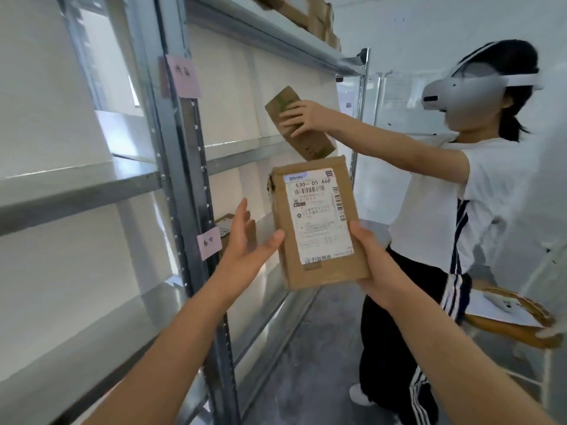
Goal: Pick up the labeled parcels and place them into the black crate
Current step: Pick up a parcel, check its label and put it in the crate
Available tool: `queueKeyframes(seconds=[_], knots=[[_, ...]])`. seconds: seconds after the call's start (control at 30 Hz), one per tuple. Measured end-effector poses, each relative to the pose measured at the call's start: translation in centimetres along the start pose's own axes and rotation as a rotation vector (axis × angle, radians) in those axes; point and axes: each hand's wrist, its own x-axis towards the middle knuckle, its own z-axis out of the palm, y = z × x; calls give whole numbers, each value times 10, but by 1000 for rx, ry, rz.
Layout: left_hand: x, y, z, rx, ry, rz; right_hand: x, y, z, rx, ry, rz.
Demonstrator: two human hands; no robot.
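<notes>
A brown cardboard parcel [319, 222] with a white shipping label is held upright in front of me. My right hand [372, 262] grips its lower right corner. My left hand [245, 240] is open with fingers spread, its thumb near the parcel's left edge; whether it touches is unclear. Another labeled parcel [227, 225] lies on the lower shelf behind my left hand. No black crate is in view.
Grey metal shelving [190, 167] with pink tags runs along the left. A person in a headset [460, 194] stands close on the right, holding a brown parcel [297, 124] at the shelf. A basket [515, 314] sits at the far right. Cartons stand on the top shelf.
</notes>
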Motion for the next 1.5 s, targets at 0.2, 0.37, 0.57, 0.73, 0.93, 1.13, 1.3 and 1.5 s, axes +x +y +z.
queueKeyframes(seconds=[0.2,0.37,0.57,0.73,0.93,1.13,1.3,1.5], knots=[[-57,13,9,-251,100,10,-19,10,49,-11,-138,-75],[-123,32,-3,-224,353,11,-42,17,89,-33,-327,-173],[-204,69,-25,-59,644,-33,-85,18,152,25,-586,-204],[-271,91,-55,34,858,-45,-122,12,214,119,-765,-163],[-359,120,-97,213,997,-24,-180,11,299,180,-917,-141],[-492,162,-148,278,1129,25,-289,6,406,254,-1084,-119],[-594,189,-183,344,1232,52,-375,0,483,260,-1195,-74],[-706,205,-217,262,1355,42,-463,6,563,321,-1321,-5]])
